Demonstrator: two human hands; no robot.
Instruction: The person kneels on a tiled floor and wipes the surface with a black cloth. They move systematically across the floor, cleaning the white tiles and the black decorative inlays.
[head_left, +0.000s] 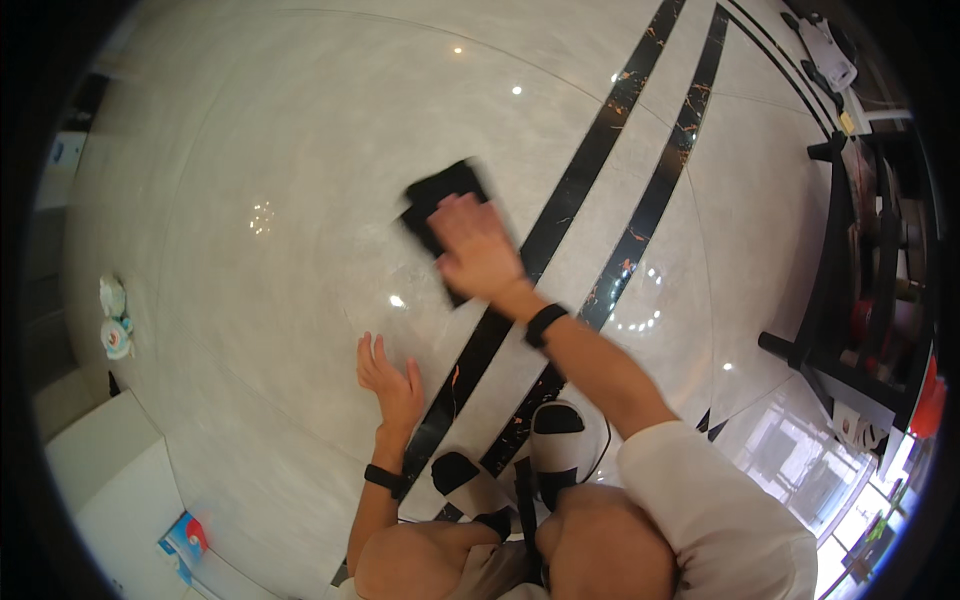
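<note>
My right hand (476, 244) holds a black cloth (444, 185) against the glossy floor, its palm down and its fingers laid over the fabric. Part of the folded cloth sticks out beyond the fingertips, and some is hidden beneath the hand. Both hand and cloth look blurred. Lower and to the left, my left hand (390, 379) has its fingers apart and nothing in them. Whether it touches the floor, I cannot tell. A black band circles each wrist.
Black marble strips (577, 176) cross the pale floor (300, 135). A dark-framed rack (821, 277) stands at right, with a white device (825, 56) beyond it. Small toy-like items (115, 319) lie at far left; a white cabinet (120, 457) is lower left. My shoes (557, 442) are below.
</note>
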